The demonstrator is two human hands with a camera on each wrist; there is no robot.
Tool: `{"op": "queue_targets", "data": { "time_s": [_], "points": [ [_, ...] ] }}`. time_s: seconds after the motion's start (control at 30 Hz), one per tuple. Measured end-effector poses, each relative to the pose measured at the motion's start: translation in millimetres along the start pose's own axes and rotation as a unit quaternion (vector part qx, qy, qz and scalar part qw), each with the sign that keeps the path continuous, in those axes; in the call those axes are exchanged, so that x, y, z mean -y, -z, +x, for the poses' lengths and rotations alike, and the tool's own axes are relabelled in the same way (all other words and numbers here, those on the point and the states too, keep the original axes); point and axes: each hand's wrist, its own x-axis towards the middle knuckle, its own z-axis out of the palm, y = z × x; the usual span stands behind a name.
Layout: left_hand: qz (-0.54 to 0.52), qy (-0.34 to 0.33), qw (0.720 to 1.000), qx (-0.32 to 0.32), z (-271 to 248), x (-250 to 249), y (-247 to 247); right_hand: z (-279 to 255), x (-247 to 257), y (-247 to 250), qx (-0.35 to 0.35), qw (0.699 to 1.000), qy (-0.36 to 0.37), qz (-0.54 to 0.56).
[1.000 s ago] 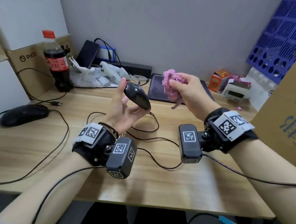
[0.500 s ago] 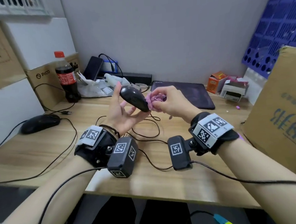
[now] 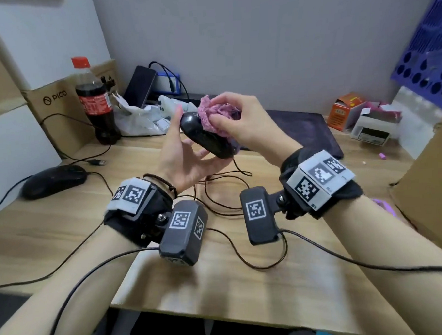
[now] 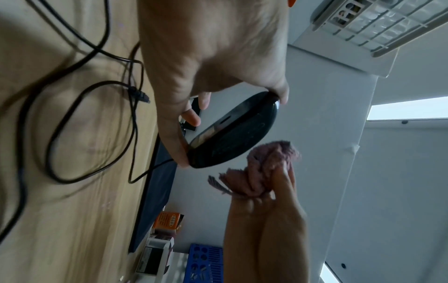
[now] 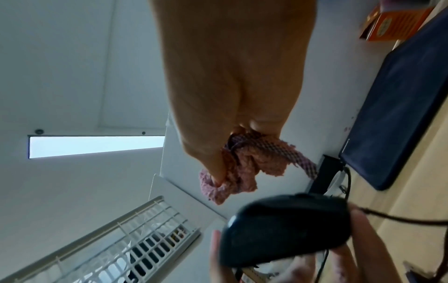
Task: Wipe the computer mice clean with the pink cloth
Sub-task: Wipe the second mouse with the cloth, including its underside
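Observation:
My left hand (image 3: 181, 154) holds a black wired mouse (image 3: 205, 137) up above the desk, thumb and fingers round its sides. The same mouse (image 4: 232, 130) shows its underside in the left wrist view and its top (image 5: 286, 229) in the right wrist view. My right hand (image 3: 240, 122) grips the bunched pink cloth (image 3: 214, 114) over the mouse's top. In both wrist views the pink cloth (image 4: 266, 168) (image 5: 240, 172) sits just beside the mouse. A second black mouse (image 3: 54, 180) lies on the desk at the left.
A cola bottle (image 3: 95, 102), a PICO box (image 3: 58, 106), white plastic bags and a phone stand at the back left. A dark mat (image 3: 305, 129) lies behind my hands. Small boxes (image 3: 345, 113) and a cardboard box (image 3: 430, 182) crowd the right. Mouse cables (image 3: 226, 190) loop across the desk.
My right hand brought the cloth from beside the mouse up onto its top. The left hand kept hold of the mouse, a little higher in view.

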Motion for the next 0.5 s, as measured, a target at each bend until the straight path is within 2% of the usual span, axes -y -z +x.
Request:
{"op": "queue_targets", "data": {
  "time_s": [0.1,0.23,0.37,0.5],
  "points": [
    [-0.02,0.013,1.0,-0.014,16,-17,8,5,-22,-8,0.011,0.999,-0.034,-0.001],
    [-0.039,0.033,0.998,-0.039,27,-30,21,0,-44,-4,0.088,0.991,-0.086,-0.058],
    [-0.027,0.035,0.998,-0.042,29,-33,24,9,-37,9,0.046,0.994,-0.096,0.019],
    [0.001,0.038,0.999,-0.024,34,-32,22,31,-13,11,0.011,0.996,-0.044,0.083]
  ]
}}
